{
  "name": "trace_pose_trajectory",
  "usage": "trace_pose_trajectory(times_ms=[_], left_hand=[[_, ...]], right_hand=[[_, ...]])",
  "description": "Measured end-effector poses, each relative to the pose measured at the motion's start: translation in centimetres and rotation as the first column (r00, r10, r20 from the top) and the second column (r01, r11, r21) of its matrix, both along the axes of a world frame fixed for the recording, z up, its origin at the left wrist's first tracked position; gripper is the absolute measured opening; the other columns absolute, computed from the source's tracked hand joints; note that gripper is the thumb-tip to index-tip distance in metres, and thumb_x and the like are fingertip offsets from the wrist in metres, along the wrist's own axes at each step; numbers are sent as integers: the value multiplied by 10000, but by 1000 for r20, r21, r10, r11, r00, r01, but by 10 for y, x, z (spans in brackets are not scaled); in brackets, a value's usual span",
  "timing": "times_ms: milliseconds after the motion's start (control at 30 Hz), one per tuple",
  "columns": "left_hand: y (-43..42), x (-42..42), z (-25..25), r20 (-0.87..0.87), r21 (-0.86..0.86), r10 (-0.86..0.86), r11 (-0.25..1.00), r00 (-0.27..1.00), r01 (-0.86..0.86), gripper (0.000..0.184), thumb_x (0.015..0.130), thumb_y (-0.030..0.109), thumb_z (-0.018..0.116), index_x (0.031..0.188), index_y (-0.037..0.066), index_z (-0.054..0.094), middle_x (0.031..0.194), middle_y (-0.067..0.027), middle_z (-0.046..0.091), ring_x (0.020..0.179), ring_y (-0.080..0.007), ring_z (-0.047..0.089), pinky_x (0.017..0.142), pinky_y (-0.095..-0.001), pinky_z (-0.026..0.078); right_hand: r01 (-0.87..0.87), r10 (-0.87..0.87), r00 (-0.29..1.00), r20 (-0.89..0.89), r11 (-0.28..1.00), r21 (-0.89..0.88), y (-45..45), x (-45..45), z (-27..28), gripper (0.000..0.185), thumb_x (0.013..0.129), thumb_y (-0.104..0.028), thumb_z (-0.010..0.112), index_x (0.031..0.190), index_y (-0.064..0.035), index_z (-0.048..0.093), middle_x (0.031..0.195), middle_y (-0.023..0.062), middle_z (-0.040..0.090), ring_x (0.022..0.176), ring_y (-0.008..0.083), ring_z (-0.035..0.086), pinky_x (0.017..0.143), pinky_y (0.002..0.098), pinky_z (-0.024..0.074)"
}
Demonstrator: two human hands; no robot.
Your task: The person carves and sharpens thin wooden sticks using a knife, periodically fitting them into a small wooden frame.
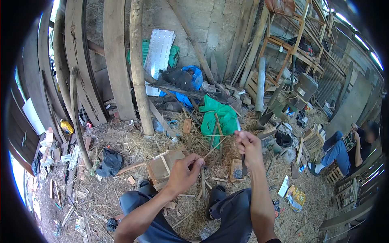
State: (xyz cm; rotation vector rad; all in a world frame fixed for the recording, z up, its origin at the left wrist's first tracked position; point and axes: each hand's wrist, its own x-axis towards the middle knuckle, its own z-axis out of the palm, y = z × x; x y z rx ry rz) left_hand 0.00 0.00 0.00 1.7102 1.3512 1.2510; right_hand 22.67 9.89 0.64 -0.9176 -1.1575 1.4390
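My left hand [185, 174] is closed, thumb and fingers pinching a thin wooden strip [214, 148] that slants up to the right. My right hand [249, 149] is wrapped round a dark-handled metal tool [244, 165]; its bright end rises above the fist and the dark handle hangs below. The fist hides the tool's middle, so its exact kind is unclear. Below and left, between wood scraps, lies a small wooden frame [165, 165] with a flat panel. A small wooden box [231, 175] holding small grey pieces, perhaps nails, sits below my right hand.
A green plastic sheet [219, 115] lies ahead, near a wooden post [139, 73]. Dark cloth [110, 163] rests at left. Straw and wood scraps cover the ground. At right, another person [358, 146] sits near a wooden crate [334, 176]. A yellow packet [296, 198] lies nearby.
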Motion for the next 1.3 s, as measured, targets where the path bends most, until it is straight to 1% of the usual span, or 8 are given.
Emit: trace_pose_trajectory(times_ms=[100,167,267,467,700,900,1100,1300], left_hand=[[3,13,-8,207,-72,21,997,978,-7,175,924,165,553,891,4,614,595,-66,565,525,-122,480,504,-294,377],[5,3,-7,177,-59,33,998,984,-23,172,936,138,540,888,-6,618,629,26,521,553,-29,383,494,-225,308],[9,3,-11,72,-20,77,997,994,-76,168,935,137,542,892,-6,620,633,13,539,551,-34,391,491,-230,311],[8,10,-8,57,19,69,997,996,-70,161,915,145,566,905,-10,609,582,-99,525,520,-99,446,491,-287,361],[8,7,-14,180,-22,-44,999,983,49,197,946,166,524,916,-1,624,607,-34,526,548,-63,451,509,-255,368],[10,7,-15,382,-214,-52,966,923,143,231,964,187,491,931,-8,610,669,-24,549,574,-63,454,522,-254,370],[13,10,-22,206,-48,-36,998,978,47,197,949,161,515,920,-12,603,617,-69,545,538,-111,437,517,-281,375],[8,16,-8,82,34,52,998,995,-55,137,918,125,543,917,4,606,636,-164,571,507,-216,556,506,-328,416]], right_hand=[[81,-82,995,-65,996,-25,-7,14,11,287,923,-163,584,1162,-5,579,739,1,549,502,33,375,416,175,262],[-126,128,989,74,992,-26,-29,-15,20,267,924,-152,582,1138,7,586,734,7,556,515,33,385,432,179,276],[-340,342,938,55,939,-47,-43,-50,12,235,929,-144,572,1099,16,601,738,13,568,521,34,398,446,182,289],[-269,271,962,34,962,-49,-27,-54,-5,259,934,-170,569,1061,56,581,706,-6,531,503,30,380,434,184,283],[-34,27,996,-90,996,-79,-10,-18,5,241,943,-170,553,1059,37,594,728,-17,526,501,21,352,429,175,259],[-230,228,973,-40,972,-47,-37,-48,7,319,951,-171,538,1211,14,534,726,0,520,516,33,372,457,173,288],[-340,343,939,23,937,-83,-28,-51,-1,225,940,-180,566,1015,31,587,711,8,547,506,35,388,446,184,295],[-213,216,967,135,976,-37,-28,-56,-1,230,933,-190,579,986,33,593,666,-13,516,489,30,373,430,184,281]])
